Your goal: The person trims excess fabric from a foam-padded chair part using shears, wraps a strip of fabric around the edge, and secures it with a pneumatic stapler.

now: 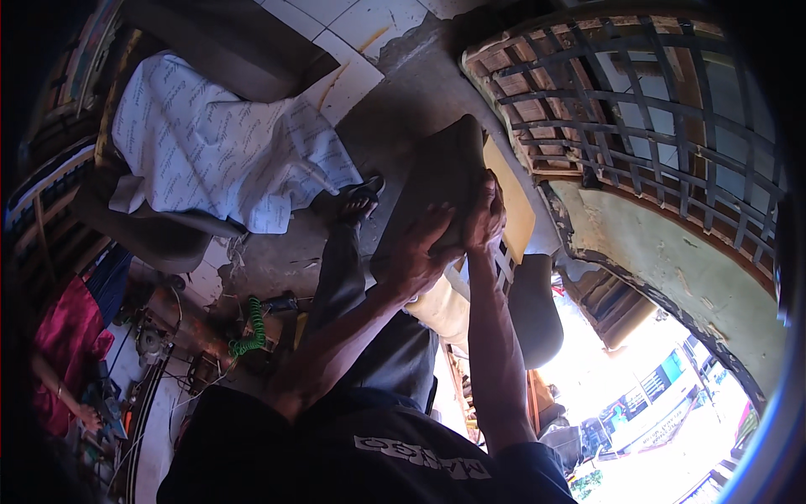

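Both my left hand [420, 252] and right hand [484, 214] clamp closed on the smooth dark-brown cover [437, 168] over yellow foam [512, 202]

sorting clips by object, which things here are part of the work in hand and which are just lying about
In hand:
left hand and right hand, both pressed on the brown cushion cover
yellow foam slab beside it

Lying about:
white printed cloth over a seat
green coiled cord
woven strap frame
sandal on the floor
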`<act>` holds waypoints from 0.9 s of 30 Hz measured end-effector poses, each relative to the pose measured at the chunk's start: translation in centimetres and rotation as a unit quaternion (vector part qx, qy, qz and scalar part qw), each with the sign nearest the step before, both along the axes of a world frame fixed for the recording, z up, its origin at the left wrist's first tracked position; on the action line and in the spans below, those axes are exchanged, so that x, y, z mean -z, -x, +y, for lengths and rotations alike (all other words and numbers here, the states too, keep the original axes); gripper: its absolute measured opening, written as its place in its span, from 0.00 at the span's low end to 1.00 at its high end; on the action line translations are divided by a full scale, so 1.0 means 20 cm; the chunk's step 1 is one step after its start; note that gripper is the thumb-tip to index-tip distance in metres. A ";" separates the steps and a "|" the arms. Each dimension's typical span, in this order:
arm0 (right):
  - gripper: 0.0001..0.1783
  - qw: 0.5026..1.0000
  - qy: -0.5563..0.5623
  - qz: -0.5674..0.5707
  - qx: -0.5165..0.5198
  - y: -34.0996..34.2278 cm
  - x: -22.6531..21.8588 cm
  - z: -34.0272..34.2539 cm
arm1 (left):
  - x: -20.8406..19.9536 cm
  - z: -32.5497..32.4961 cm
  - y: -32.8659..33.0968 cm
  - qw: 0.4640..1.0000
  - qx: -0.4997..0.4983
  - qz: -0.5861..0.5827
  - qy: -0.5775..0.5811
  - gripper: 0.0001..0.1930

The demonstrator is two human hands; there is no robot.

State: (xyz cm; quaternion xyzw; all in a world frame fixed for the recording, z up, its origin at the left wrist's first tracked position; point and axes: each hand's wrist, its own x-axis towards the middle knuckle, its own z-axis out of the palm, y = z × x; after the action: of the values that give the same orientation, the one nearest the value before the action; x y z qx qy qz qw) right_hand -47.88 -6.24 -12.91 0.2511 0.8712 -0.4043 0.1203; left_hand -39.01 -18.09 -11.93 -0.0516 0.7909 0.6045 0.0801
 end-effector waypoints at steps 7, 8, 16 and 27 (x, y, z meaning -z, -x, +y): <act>0.33 1.000 -0.009 -0.013 -0.011 -0.01 -0.02 -0.01 | 0.01 -0.01 0.00 1.000 0.006 -0.004 0.005 0.33; 0.33 1.000 -0.002 -0.014 -0.008 -0.01 -0.01 0.00 | 0.00 -0.02 0.00 1.000 0.009 -0.014 -0.001 0.33; 0.33 1.000 0.001 -0.023 -0.007 -0.02 -0.02 -0.01 | -0.03 -0.07 0.04 0.998 0.053 0.002 0.031 0.37; 0.34 0.996 -0.016 -0.007 -0.083 -0.04 -0.03 0.03 | -0.03 -0.11 -0.04 0.999 -0.001 -0.037 -0.025 0.53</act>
State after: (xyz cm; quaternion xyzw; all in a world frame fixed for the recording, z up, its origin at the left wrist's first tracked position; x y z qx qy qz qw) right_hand -47.06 -5.68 -12.31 0.1828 0.8944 -0.3773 0.1558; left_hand -38.25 -20.28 -11.30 -0.0728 0.7718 0.6222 0.1096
